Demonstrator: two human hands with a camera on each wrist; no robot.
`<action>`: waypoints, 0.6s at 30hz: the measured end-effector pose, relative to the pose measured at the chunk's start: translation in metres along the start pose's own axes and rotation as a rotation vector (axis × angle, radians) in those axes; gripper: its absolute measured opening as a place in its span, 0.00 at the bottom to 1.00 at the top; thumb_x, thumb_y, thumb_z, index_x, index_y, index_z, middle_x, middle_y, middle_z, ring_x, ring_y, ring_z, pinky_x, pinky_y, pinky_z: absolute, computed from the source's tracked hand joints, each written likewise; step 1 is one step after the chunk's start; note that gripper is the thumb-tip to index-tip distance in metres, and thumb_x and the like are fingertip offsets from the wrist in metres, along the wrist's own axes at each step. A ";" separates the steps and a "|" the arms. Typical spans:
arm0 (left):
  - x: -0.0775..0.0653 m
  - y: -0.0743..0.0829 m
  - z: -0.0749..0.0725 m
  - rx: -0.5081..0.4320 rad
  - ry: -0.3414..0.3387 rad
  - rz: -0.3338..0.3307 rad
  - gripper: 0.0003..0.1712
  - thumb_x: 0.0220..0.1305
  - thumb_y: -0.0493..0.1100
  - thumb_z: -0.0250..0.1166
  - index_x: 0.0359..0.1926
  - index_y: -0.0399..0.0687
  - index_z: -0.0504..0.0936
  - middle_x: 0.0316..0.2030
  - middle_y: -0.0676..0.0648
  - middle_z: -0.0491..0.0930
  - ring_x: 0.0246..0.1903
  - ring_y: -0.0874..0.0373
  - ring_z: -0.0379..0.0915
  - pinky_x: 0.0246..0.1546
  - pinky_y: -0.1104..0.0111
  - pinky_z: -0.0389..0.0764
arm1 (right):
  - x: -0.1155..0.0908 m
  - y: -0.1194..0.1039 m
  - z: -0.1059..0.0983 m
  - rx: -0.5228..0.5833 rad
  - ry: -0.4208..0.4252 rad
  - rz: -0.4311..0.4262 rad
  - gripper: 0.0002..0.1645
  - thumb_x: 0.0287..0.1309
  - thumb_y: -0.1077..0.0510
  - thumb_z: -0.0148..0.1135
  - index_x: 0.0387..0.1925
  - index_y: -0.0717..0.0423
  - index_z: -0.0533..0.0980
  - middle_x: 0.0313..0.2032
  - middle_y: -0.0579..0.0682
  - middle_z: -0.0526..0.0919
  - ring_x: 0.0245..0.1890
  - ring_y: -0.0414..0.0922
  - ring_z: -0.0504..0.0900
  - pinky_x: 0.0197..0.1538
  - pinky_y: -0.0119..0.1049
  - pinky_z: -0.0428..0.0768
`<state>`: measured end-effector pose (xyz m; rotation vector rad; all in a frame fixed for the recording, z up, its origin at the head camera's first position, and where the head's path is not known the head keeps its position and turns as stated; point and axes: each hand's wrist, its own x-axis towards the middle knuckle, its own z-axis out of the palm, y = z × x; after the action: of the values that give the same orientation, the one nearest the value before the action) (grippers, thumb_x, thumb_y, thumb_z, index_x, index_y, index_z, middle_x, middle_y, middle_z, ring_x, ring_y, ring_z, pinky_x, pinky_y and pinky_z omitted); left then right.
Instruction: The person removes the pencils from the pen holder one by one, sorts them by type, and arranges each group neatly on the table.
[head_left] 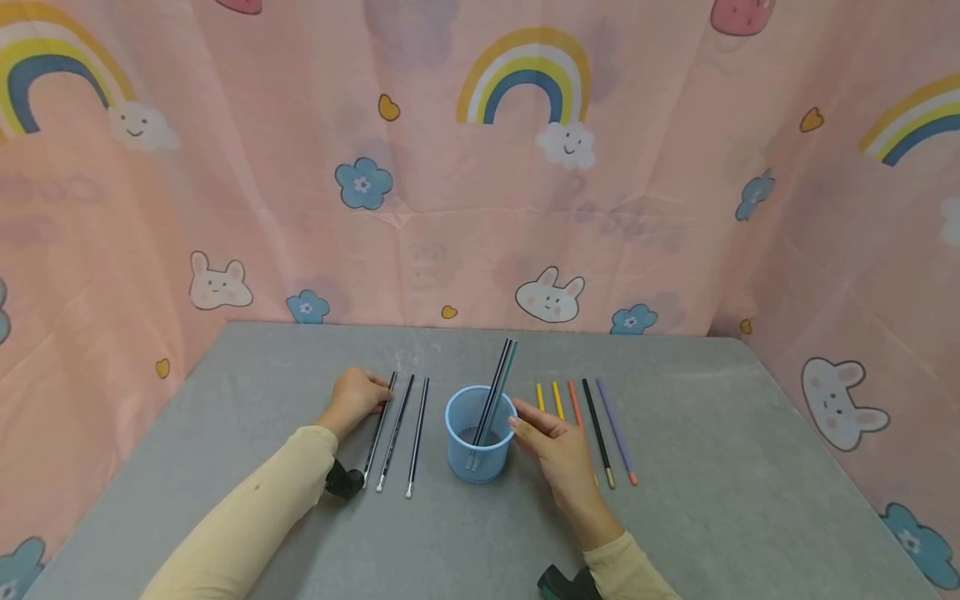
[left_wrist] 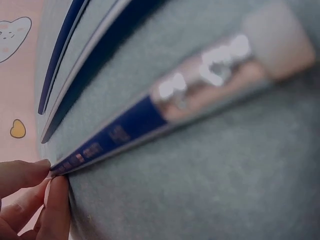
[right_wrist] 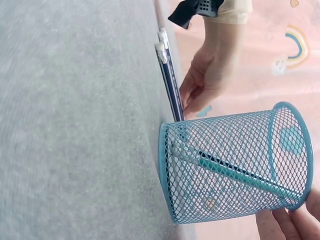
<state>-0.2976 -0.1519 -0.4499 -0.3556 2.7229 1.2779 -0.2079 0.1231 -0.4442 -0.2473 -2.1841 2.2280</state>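
My left hand (head_left: 356, 403) pinches the far end of the leftmost dark striped pencil (head_left: 377, 442) between thumb and fingers. In the left wrist view this pencil (left_wrist: 135, 120) shows a dark blue body, a shiny metal band and a white eraser pointing at the camera. Two similar pencils lie beside it, a middle one (head_left: 396, 433) and a right one (head_left: 418, 437). At the centre stands a light blue mesh pencil cup (head_left: 463, 461), its rim held on the right side by my right hand (head_left: 558, 454). A dark pencil and a green pencil (head_left: 504, 375) lean inside the cup.
Right of the cup lie several coloured pencils, among them a black one (head_left: 597, 433) and a purple one (head_left: 617, 433); my right hand partly covers the yellow and orange ones. The grey table (head_left: 750, 500) meets a pink patterned cloth (head_left: 450, 242) at the back and sides.
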 end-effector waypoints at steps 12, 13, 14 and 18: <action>-0.008 0.017 -0.004 -0.007 0.070 0.117 0.16 0.66 0.39 0.63 0.52 0.35 0.84 0.49 0.35 0.84 0.43 0.47 0.83 0.41 0.61 0.84 | -0.001 -0.001 0.000 -0.009 -0.004 0.006 0.21 0.61 0.64 0.66 0.57 0.62 0.80 0.57 0.61 0.82 0.41 0.30 0.85 0.47 0.30 0.85; -0.010 0.021 -0.003 -0.028 0.068 0.131 0.16 0.67 0.39 0.62 0.52 0.35 0.84 0.49 0.35 0.84 0.44 0.46 0.83 0.41 0.62 0.85 | -0.001 -0.001 0.000 -0.009 -0.003 0.005 0.21 0.61 0.64 0.66 0.57 0.62 0.80 0.57 0.61 0.82 0.41 0.30 0.85 0.47 0.30 0.85; -0.013 0.025 -0.003 -0.047 0.063 0.145 0.16 0.67 0.39 0.62 0.53 0.35 0.83 0.49 0.35 0.84 0.44 0.46 0.84 0.40 0.63 0.85 | -0.001 -0.001 0.000 -0.011 -0.003 0.004 0.21 0.61 0.64 0.66 0.57 0.62 0.79 0.57 0.61 0.82 0.42 0.30 0.85 0.47 0.30 0.85; -0.019 0.039 0.002 -0.111 0.051 0.173 0.15 0.66 0.38 0.64 0.52 0.37 0.85 0.47 0.37 0.86 0.42 0.47 0.86 0.37 0.66 0.85 | -0.001 -0.001 0.000 -0.018 0.000 0.002 0.22 0.61 0.64 0.67 0.57 0.62 0.79 0.56 0.60 0.83 0.42 0.31 0.85 0.47 0.30 0.85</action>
<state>-0.2893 -0.1235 -0.4186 -0.1671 2.7839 1.4873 -0.2070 0.1226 -0.4435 -0.2488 -2.2062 2.2102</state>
